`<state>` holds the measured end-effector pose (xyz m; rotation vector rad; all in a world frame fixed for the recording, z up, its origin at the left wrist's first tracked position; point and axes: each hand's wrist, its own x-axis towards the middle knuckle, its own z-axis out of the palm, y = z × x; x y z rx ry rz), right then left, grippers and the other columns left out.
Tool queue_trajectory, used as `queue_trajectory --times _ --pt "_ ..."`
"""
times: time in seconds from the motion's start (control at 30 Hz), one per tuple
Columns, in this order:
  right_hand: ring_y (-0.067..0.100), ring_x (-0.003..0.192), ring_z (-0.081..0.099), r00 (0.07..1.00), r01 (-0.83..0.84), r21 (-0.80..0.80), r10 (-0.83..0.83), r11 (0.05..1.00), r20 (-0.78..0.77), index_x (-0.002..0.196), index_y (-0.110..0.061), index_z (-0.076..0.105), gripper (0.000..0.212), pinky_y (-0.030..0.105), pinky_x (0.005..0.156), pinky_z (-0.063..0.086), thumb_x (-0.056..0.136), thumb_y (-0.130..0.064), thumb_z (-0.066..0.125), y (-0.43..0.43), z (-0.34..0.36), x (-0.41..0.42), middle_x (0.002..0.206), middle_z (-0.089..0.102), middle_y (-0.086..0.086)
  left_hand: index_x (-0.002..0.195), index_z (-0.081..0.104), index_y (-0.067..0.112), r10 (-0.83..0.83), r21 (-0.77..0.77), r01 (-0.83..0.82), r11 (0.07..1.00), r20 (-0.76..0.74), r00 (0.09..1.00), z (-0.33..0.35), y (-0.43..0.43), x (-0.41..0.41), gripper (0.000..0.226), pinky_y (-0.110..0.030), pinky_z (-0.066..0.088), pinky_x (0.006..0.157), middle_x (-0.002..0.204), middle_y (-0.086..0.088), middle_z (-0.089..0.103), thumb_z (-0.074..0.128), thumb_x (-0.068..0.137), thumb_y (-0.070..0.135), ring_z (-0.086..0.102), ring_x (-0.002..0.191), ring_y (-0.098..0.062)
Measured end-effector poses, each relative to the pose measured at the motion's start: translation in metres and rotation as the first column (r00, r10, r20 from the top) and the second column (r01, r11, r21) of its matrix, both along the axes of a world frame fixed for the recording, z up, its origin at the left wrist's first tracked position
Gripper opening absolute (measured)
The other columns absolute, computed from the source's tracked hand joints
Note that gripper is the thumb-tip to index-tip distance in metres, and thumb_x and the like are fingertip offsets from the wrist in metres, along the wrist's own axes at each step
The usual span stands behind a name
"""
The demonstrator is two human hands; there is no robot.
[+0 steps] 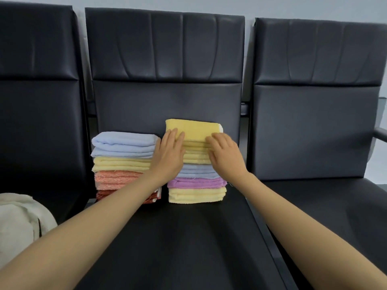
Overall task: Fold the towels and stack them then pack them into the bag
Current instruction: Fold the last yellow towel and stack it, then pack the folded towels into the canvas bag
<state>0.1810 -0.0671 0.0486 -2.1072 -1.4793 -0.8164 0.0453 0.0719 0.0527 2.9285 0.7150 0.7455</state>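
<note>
From the head camera, two stacks of folded towels are sitting side by side on the middle black seat. The left hand and right hand are lying flat, fingers spread and gripping nothing, on the yellow towel topping the right stack. The left stack is standing just beside. The cloth looks soft, light and prone to slumping, so gripping a stack from both sides, low down, seems wisest. A cream bag is waiting at far left.

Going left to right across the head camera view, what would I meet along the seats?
Cream bag → left towel stack → left hand → right hand → empty right seat.
</note>
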Motion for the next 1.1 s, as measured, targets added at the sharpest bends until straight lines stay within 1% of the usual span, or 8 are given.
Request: queue_trajectory --times 0.1,0.17,0.23,0.47,0.67,0.83,0.93,1.1 --pt "0.026 0.145 0.021 0.995 0.06 -0.252 -0.078 0.966 -0.064 0.15 -0.013 0.027 0.057 0.049 0.115 0.024 0.095 -0.008 0.043 -0.007 -0.01 -0.006 0.156 0.026 0.007 0.153 -0.009 0.017 0.01 -0.058 -0.021 0.998 -0.185 0.983 -0.006 0.004 -0.003 0.06 -0.043 0.001 0.121 0.16 -0.003 -0.017 0.026 0.105 0.029 -0.015 0.148 -0.02" --pt "0.019 0.149 0.003 0.989 0.086 -0.325 -0.121 0.942 -0.088 0.154 -0.019 0.009 0.063 0.046 0.118 0.011 0.098 -0.009 0.037 -0.008 -0.009 -0.006 0.161 0.008 -0.001 0.153 -0.012 0.017 0.002 -0.073 -0.019 0.997 -0.217 0.976 -0.006 0.006 -0.004 0.062 -0.044 0.002 0.121 0.16 -0.001 -0.02 0.027 0.105 0.028 -0.017 0.147 -0.019" --pt "0.019 0.149 0.0 0.986 0.079 -0.349 -0.124 0.934 -0.108 0.154 -0.02 0.006 0.064 0.045 0.119 0.008 0.098 -0.008 0.036 -0.007 -0.002 -0.008 0.162 0.005 -0.002 0.153 -0.011 0.016 -0.012 -0.093 -0.01 0.996 -0.231 0.973 -0.001 0.007 -0.004 0.064 -0.045 0.004 0.121 0.16 -0.002 -0.02 0.03 0.104 0.024 -0.018 0.147 -0.02" --pt "0.022 0.149 0.005 0.971 0.036 -0.346 -0.115 0.938 -0.21 0.153 -0.022 0.016 0.059 0.046 0.119 0.009 0.099 -0.01 0.039 -0.031 0.029 -0.029 0.161 0.012 0.003 0.153 0.01 0.009 -0.009 -0.035 0.008 0.999 -0.002 1.0 0.027 -0.026 -0.028 0.063 -0.04 0.002 0.121 0.161 -0.008 -0.005 0.04 0.098 0.004 -0.01 0.148 -0.024" --pt "0.022 0.139 0.031 0.918 -0.028 -0.217 -0.061 0.976 -0.393 0.141 -0.012 0.043 0.045 0.038 0.114 0.027 0.096 -0.012 0.046 -0.097 0.044 -0.087 0.148 0.039 0.006 0.128 0.056 0.012 -0.152 -0.319 0.15 0.936 0.019 0.988 0.026 -0.094 -0.101 0.033 -0.032 0.032 0.107 0.14 -0.005 0.044 0.05 0.097 0.015 0.039 0.131 -0.02" --pt "0.022 0.132 0.039 0.875 -0.064 -0.316 -0.099 0.947 -0.474 0.139 -0.016 0.043 0.045 0.038 0.109 0.034 0.095 -0.019 0.05 -0.166 0.02 -0.145 0.143 0.044 0.002 0.121 0.06 0.022 -0.18 -0.426 0.114 0.897 -0.118 0.976 -0.006 -0.156 -0.17 0.027 -0.034 0.041 0.102 0.129 0.005 0.051 0.056 0.094 0.024 0.049 0.12 -0.013" --pt "0.023 0.133 0.039 0.847 -0.049 -0.423 -0.187 0.905 -0.498 0.141 -0.017 0.041 0.047 0.039 0.109 0.034 0.096 -0.023 0.05 -0.198 0.005 -0.169 0.145 0.041 0.002 0.121 0.06 0.021 -0.145 -0.466 0.077 0.881 -0.113 0.983 -0.011 -0.181 -0.194 0.028 -0.035 0.043 0.101 0.129 0.004 0.052 0.057 0.093 0.024 0.051 0.118 -0.014" --pt "0.022 0.133 0.039 0.816 -0.061 -0.454 -0.217 0.889 -0.535 0.14 -0.019 0.042 0.045 0.038 0.109 0.035 0.096 -0.025 0.051 -0.24 -0.023 -0.201 0.145 0.041 0.002 0.119 0.062 0.022 -0.13 -0.498 0.057 0.865 -0.111 0.985 -0.027 -0.211 -0.222 0.026 -0.034 0.044 0.1 0.131 0.002 0.053 0.058 0.093 0.024 0.053 0.118 -0.015"
